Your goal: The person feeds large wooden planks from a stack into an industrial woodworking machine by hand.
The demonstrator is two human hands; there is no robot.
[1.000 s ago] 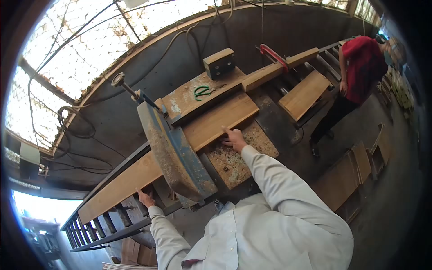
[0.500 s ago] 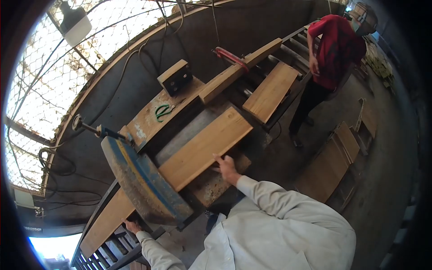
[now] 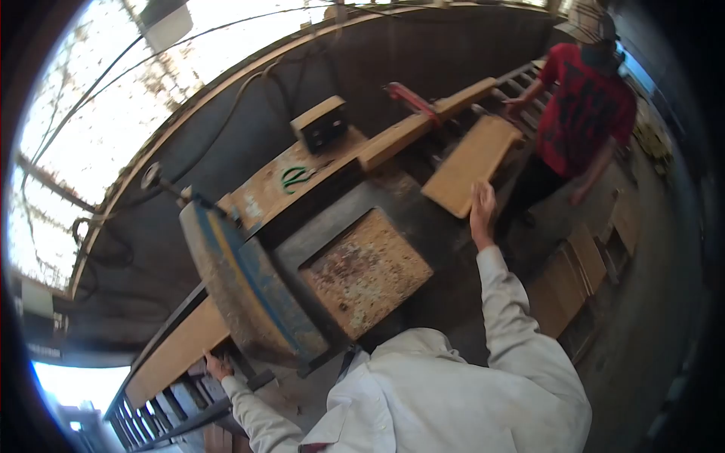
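My left hand is at the near edge of a long wooden board, thumb side at the edge and the other fingers partly hidden. That board's right end runs under the blue and rusty guard of a machine. My right hand is raised on the right, fingers stretched out, fingertips overlapping the near corner of a second wooden board. Between my hands lies the machine's metal table, with a chip-strewn wooden panel at its near side.
A co-worker in a red shirt stands beyond the second board, one hand near its far end. A red clamp grips a long wooden bar. Green-handled pliers lie by a dark box. Flat panels lean at the right.
My right hand has left the board right of the guard and moved up and right to the second board. No board lies there now. The co-worker has reached toward the second board.
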